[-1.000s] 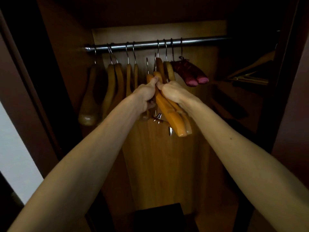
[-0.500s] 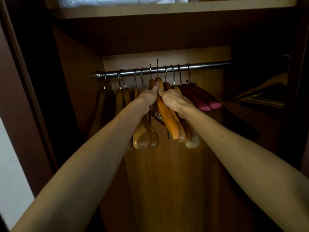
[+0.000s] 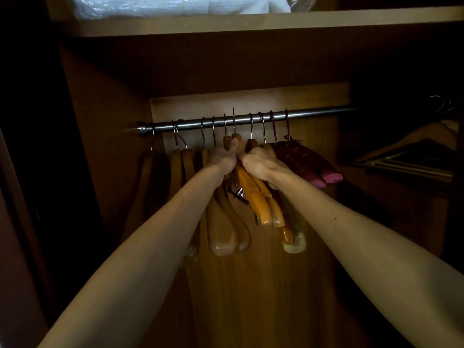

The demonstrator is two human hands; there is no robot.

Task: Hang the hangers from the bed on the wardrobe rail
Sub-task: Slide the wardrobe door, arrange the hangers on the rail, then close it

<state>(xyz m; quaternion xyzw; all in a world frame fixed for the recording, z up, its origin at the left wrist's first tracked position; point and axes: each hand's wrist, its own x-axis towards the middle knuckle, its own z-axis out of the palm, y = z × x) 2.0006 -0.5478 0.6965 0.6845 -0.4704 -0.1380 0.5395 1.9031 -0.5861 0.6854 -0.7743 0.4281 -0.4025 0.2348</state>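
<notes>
A steel wardrobe rail [image 3: 313, 113] runs across the wardrobe with several wooden hangers hooked on it. My left hand [image 3: 224, 159] and my right hand [image 3: 258, 163] meet just under the rail and both grip the neck of an orange wooden hanger [image 3: 253, 197]. Its metal hook [image 3: 233, 119] stands up at rail height, its tip above the bar. Other wooden hangers [image 3: 227, 237] hang on either side of my hands. Two dark red padded hangers [image 3: 305, 162] hang to the right.
A shelf [image 3: 251, 23] above the rail carries plastic-wrapped white bedding [image 3: 160, 3]. More hangers [image 3: 414, 151] hang in the dark right-hand section. The wardrobe's left side wall [image 3: 100, 146] stands close to the rail's end.
Both hands have lifted the orange hanger from below the rail up to it, so its hook now reaches the bar. The view has tilted up and shows the top shelf.
</notes>
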